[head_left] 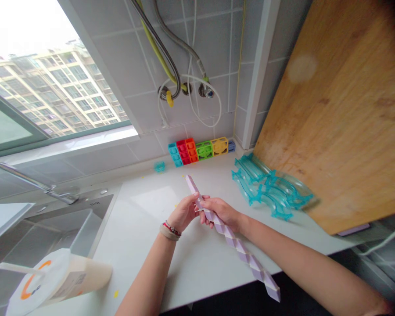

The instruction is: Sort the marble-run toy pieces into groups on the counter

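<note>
A long purple-and-white segmented twist toy stretches straight from near the counter's back to past its front edge. My left hand, with a red bracelet at the wrist, is closed around the toy near its far end. My right hand grips the toy just beside the left hand, fingers wrapped over the segments. Both hands hover above the white counter.
A row of coloured cube blocks lines the tiled wall, with one small teal block apart. Clear teal curved track pieces lie right, by a wooden board. A sink with faucet and a lidded cup with straw sit left.
</note>
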### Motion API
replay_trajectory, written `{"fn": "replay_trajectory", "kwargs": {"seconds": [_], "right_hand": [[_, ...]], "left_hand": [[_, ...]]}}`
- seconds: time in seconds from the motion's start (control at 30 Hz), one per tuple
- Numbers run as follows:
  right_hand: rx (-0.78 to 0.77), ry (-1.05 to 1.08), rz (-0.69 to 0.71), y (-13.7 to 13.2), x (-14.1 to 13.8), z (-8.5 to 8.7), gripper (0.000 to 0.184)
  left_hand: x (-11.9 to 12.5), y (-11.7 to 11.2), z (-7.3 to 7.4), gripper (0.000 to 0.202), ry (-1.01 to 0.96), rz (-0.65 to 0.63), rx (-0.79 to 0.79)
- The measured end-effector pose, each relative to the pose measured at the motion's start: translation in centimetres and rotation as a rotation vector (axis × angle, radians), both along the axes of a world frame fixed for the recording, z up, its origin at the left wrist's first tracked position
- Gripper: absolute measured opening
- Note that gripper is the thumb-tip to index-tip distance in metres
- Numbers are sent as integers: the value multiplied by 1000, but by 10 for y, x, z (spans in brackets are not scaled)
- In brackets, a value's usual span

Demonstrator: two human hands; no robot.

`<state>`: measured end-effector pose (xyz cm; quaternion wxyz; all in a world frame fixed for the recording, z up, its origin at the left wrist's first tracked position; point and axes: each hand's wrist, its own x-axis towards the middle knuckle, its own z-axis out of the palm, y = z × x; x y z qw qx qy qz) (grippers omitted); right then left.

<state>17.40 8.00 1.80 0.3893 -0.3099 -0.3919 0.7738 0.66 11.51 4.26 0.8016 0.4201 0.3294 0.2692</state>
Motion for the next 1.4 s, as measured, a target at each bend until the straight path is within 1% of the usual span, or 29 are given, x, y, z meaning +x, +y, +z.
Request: {"fn": "replay_trajectory", "kwargs": {"seconds": [0.17,0.37,0.5,0.57,0.7,0.9,1.0,1.1,1.27,1.4], "right_hand": [[1,-23,-8,1,0,2,46],[-29,-37,-19,0,1,2,43],[-41,-26,-16,1,2,0,42],[-52,-34,-16,2,2,-3,40],[-97,-99,-50,5,1,-8,37],[-141,-173,-80,4,0,-5,33],[-149,-215,-82,3,0,-2,30],[-163,-251,-84,2,-1,-2,27],[-199,-244,-98,2,-1,1,22],[-220,-168,-97,3,1,2,22]], "left_hand": [[0,1,0,47,35,2,-3],[1,1,1,44,45,18,-22],[0,1,1,45,54,21,-44],[-1,2,0,43,65,42,-42],[-3,3,-4,33,125,154,34],[3,1,-3,37,316,254,166],[4,1,-3,36,347,286,203],[4,3,-6,40,367,308,238],[5,4,-9,45,398,338,280],[6,3,-7,44,411,391,295]]}}
